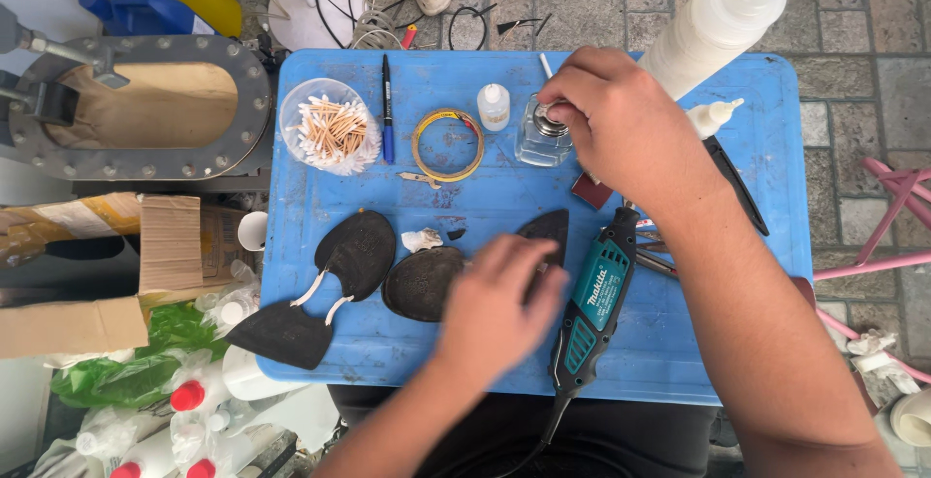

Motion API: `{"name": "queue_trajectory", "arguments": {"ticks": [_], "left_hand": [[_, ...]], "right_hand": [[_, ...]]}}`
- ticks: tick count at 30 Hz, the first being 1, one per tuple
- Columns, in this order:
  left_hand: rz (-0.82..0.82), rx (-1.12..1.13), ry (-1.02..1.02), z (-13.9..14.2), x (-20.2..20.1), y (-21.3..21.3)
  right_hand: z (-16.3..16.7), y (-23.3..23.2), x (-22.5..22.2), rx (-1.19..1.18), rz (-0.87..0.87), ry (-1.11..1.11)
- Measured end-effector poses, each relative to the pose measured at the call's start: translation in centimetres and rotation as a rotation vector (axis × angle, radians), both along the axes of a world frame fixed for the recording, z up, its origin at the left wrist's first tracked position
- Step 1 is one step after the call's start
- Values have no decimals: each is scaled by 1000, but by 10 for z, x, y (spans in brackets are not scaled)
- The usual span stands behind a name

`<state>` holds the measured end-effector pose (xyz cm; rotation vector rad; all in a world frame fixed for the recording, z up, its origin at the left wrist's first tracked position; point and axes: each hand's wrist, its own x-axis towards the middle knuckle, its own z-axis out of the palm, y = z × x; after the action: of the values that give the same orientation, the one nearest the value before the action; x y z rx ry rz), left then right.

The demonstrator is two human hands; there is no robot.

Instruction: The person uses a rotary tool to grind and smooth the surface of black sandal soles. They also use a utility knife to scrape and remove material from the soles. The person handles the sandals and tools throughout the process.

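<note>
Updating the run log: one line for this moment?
left hand: pressing black sole piece | right hand: at small glass jar | rotary tool: lying idle

On the blue table [679,342], the left hand [499,299] lies flat over a black sole piece [549,229] near the front edge, just beside a teal rotary tool [593,305]. The right hand [621,124] pinches a thin stick at the mouth of a small glass jar [539,137] near the back edge.

Dark sole piece [549,229] flat on board, small glass jar [541,135] upright
</note>
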<state>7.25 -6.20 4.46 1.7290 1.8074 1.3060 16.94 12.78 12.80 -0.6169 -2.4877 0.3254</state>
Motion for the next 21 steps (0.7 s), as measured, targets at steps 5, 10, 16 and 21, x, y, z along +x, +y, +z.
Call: {"name": "queue_trajectory", "arguments": {"ticks": [5,10,16,21], "left_hand": [[-93,-156,54,13,58,-2],[-130,-408,175,9,76,11],[-93,-344,-8,12,58,0],[-46,-421,-120,30,17,-44]], "right_hand": [[2,-1,3,41,-52,-15],[1,1,2,-45,-46,-25],[0,7,6,-11,-12,-36],[0,8,7,-92,6,7]]}}
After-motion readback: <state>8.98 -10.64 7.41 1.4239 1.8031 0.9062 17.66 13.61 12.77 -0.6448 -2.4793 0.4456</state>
